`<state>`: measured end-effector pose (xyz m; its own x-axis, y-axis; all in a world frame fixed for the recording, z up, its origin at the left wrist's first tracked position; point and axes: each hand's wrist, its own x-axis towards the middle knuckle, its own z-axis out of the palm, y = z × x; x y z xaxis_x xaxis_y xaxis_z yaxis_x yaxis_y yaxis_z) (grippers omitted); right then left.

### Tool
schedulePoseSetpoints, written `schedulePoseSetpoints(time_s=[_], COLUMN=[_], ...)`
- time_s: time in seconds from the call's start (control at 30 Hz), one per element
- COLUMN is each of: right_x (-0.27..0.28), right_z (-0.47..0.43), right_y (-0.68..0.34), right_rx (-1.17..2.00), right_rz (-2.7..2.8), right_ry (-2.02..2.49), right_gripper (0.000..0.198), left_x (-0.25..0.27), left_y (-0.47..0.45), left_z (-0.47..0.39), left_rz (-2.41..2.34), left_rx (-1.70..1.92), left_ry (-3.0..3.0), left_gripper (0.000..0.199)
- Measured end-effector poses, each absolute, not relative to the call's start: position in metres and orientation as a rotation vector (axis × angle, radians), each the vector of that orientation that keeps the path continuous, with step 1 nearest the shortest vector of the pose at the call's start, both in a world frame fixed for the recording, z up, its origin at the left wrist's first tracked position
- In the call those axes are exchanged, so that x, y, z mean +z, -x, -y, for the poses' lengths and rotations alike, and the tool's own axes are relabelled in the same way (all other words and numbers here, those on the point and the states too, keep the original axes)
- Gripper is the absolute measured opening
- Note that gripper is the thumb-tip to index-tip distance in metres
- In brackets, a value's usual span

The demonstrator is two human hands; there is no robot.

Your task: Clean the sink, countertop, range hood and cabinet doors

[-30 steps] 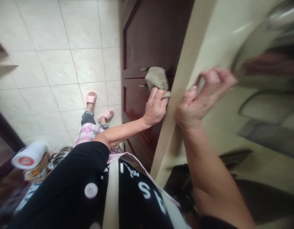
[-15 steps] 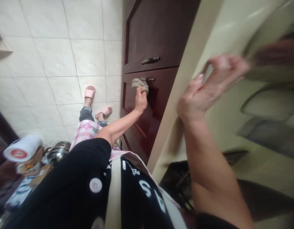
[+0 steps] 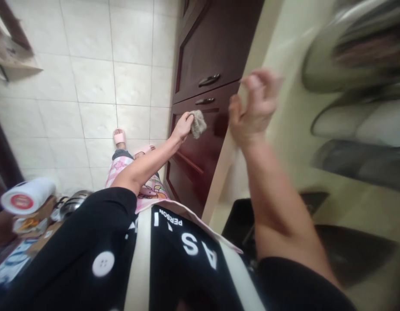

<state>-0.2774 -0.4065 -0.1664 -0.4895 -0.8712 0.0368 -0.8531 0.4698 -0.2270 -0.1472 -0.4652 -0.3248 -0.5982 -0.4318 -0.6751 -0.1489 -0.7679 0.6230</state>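
A crumpled grey-beige cloth (image 3: 197, 124) is pinched in the fingers of my left hand (image 3: 183, 126), in front of the dark red lower cabinet door (image 3: 200, 147). Just above the cloth is that door's metal handle (image 3: 205, 101); the cloth stays apart from it. My right hand (image 3: 255, 106) hovers over the edge of the pale countertop (image 3: 230, 172), smeared by motion. Its fingers are loosely curled, the thumb stands off from them, and I see nothing held.
A second cabinet door (image 3: 216, 43) with its handle (image 3: 209, 80) adjoins. On the counter are blurred dishes (image 3: 336, 123) and a dark pan-like shape (image 3: 352, 250). At left stand a white roll (image 3: 29, 195), a metal pot (image 3: 75, 203) and boxes on the tiled floor (image 3: 92, 82) side.
My left hand has drawn slightly back to the left, and the cloth now hangs out to its right, away from the handle. My right hand has moved left toward the counter edge.
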Motion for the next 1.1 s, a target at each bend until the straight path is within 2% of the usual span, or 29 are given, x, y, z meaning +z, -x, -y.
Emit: schedulePoseSetpoints(time_s=[0.1,0.2,0.27,0.37,0.43,0.53,0.67,0.8,0.87,1.0,1.1], right_x=[-0.159,-0.172,-0.182,-0.192,-0.196,-0.203,-0.206,-0.199,-0.2,-0.222,-0.248], right_z=[0.404,0.408,0.419,0.445,0.456,0.441,0.354,0.283,0.287,0.354,0.383], right_y=[0.225,0.198,0.2,0.222,0.239,0.245,0.196,0.138,0.139,0.201,0.232], right_rx=[-0.075,0.183,0.302,0.516,0.709,0.94,0.894,0.644,0.605,0.628,0.769], right_rz=[-2.267,-2.131,-2.057,-1.965,-1.949,-2.04,-2.061,-1.916,-1.971,-2.182,-2.243], right_ry=[1.579,1.456,1.435,1.601,1.697,1.514,1.284,1.165,1.154,1.158,1.213], right_gripper=[0.062,0.07,0.062,0.046,0.052,0.064,0.059,0.048,0.049,0.068,0.079], left_x=[-0.282,-0.263,-0.268,-0.287,-0.298,-0.305,-0.304,-0.306,-0.31,-0.321,-0.331], left_y=[0.121,0.087,0.058,0.011,-0.018,-0.053,-0.091,-0.126,-0.14,-0.159,-0.173], left_z=[0.468,0.483,0.497,0.515,0.523,0.532,0.547,0.557,0.556,0.542,0.527], left_rz=[0.61,0.527,0.683,0.933,0.963,0.896,0.817,0.747,0.713,0.664,0.663], left_rx=[-2.677,-2.81,-2.809,-2.627,-2.536,-2.506,-2.428,-2.318,-2.312,-2.369,-2.402], left_ry=[-0.96,-0.915,-1.066,-1.353,-1.485,-1.574,-1.579,-1.614,-1.668,-1.782,-1.793], left_gripper=[0.029,0.036,0.033,0.026,0.027,0.033,0.037,0.036,0.035,0.026,0.025])
